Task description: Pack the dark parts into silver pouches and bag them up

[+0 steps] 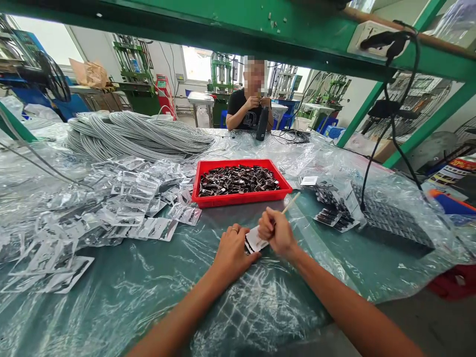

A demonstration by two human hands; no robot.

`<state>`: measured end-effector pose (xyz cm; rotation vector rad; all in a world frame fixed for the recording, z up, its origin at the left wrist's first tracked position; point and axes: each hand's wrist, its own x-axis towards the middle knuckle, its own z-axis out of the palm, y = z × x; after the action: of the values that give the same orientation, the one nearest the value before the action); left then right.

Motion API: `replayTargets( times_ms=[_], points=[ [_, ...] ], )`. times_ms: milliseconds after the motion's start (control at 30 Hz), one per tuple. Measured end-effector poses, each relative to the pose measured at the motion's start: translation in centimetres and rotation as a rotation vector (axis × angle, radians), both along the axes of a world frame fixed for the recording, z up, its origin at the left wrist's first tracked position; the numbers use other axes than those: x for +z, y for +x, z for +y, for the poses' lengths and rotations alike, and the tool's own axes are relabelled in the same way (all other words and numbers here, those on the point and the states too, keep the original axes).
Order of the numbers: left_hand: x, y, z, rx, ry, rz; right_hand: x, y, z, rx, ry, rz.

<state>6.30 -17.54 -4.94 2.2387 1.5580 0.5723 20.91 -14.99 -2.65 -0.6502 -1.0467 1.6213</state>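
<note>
My right hand (277,232) is closed in a fist around a thin pale stick (291,203), whose upper end pokes out above the fingers. Its lower end is hidden by the hand, over a small white card (255,238) with dark edges. With fingers on its far left side and thumb along the near side, my left hand (233,247) holds that card on the table. Just beyond both hands stands a red tray (241,200) filled with small dark, shiny metal-looking parts (238,180).
Clear packets with white cards (137,193) are heaped on the left, before a grey cable coil (137,134). At right are dark packaged parts (334,206) and a block of rowed pieces (394,218). Black cords (386,124) hang from a green frame (223,20). A person (249,106) sits opposite.
</note>
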Motion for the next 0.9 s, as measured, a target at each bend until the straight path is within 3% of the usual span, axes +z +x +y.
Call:
replayTargets(
  times_ms=[133,333,467,633,700,900],
  points=[
    [0.3,0.8,0.1,0.004,0.018,0.069,0.3,-0.5,2.7,-0.178,0.062,0.021],
    [-0.6,1.0,0.7,-0.009,0.063,-0.028,-0.9,-3.4,3.4,-0.213,0.103,-0.073],
    [-0.9,0.7,0.6,-0.008,0.127,-0.055,-1.5,-3.3,2.0,-0.144,0.110,-0.058],
    [-0.4,0.7,0.2,-0.005,0.082,-0.003,-1.0,-0.6,-0.2,0.120,0.035,-0.113],
    [0.0,1.0,0.0,-0.001,0.049,0.043,-0.6,0.5,-0.3,0.147,-0.003,-0.072],
    [1.6,2.3,0.4,-0.016,0.006,0.199,0.2,1.6,2.7,-0.226,0.046,0.062]
  ],
)
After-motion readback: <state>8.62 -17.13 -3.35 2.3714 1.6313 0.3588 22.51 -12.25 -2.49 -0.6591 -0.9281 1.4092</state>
